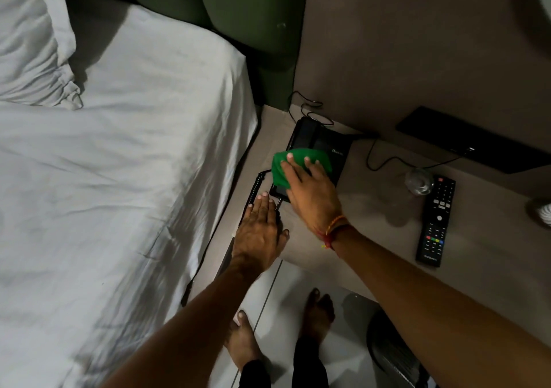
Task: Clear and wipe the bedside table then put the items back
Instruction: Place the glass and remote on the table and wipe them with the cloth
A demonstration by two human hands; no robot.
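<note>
Here, my right hand (310, 190) lies flat with fingers straight, pressing a green cloth (298, 163) onto the black telephone (323, 144) at the far left of the worktop (372, 217). My left hand (259, 232) is open too, palm down on the worktop's left edge, touching the coiled phone cord (255, 186) just beside the bed (119, 163). Right of the phone: a clear glass (419, 181), then a black remote control (436, 220) lying lengthwise, just beside the glass. A thin black cable (387, 162) runs from a dark wall panel (471, 140). My bare feet (317, 316) stand on the tiled floor (274, 298), near side.
</note>
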